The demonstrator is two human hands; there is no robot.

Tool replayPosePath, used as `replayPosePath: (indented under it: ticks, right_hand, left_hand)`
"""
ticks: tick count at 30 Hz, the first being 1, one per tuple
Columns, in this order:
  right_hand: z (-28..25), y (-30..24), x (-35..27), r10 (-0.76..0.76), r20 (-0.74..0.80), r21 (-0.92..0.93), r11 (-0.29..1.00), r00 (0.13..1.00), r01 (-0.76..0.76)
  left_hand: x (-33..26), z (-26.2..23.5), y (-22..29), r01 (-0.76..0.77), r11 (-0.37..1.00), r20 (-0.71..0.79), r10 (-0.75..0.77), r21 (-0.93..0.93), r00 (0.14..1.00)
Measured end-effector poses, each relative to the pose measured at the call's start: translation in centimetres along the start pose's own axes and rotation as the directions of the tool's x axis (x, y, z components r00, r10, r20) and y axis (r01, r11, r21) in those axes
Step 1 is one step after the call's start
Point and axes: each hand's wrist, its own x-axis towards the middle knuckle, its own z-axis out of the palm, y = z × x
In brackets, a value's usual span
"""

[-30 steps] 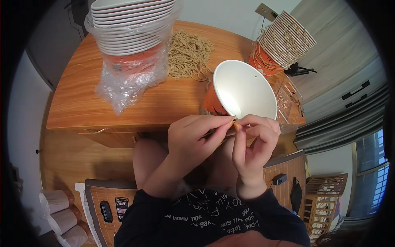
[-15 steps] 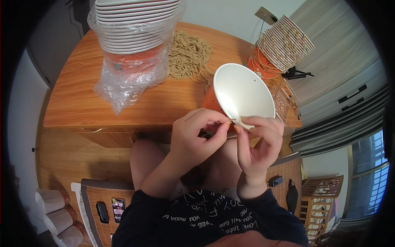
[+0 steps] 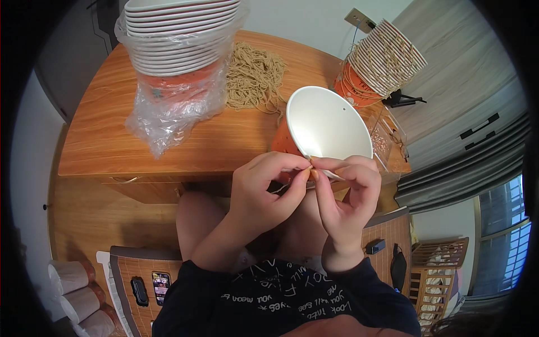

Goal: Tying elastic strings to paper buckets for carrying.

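Note:
A paper bucket (image 3: 328, 121), white inside and orange outside, leans toward me at the table's front edge, with a small hole in its far wall. At its near rim my left hand (image 3: 269, 182) pinches thumb against forefinger. My right hand (image 3: 349, 188) pinches right beside it, its other fingers curled over the rim. Between the meeting fingertips shows a bit of thin tan cord, mostly hidden by the fingers. Behind the bucket, to the left, lies a tangled heap of tan cord (image 3: 255, 77).
A tall stack of buckets in clear plastic (image 3: 179, 62) stands at the table's left. Nested buckets hung with cords (image 3: 384, 62) stand at the back right, near a clear tray (image 3: 383, 137) and glasses (image 3: 400, 144). A phone (image 3: 161, 287) lies at lower left.
Both hands' fingertips have come closer together at the rim, and the right forefinger has moved over to the left fingertips. The whole view has shifted slightly.

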Motion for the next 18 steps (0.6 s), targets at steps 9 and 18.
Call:
replayPosePath:
  ticks: [9,18]
  right_hand:
    - [0.5,0.2,-0.6,0.038,-0.024,0.064,0.997,0.999,-0.036]
    - [0.7,0.8,-1.0,-0.058,-0.087,0.009,0.998,0.995,0.059]
  left_hand:
    - [-0.1,-0.2,-0.1,-0.166,0.967,0.017,0.166,0.193,0.986]
    - [0.0,0.0,-0.3,-0.285,0.904,-0.052,0.317,0.318,0.947]
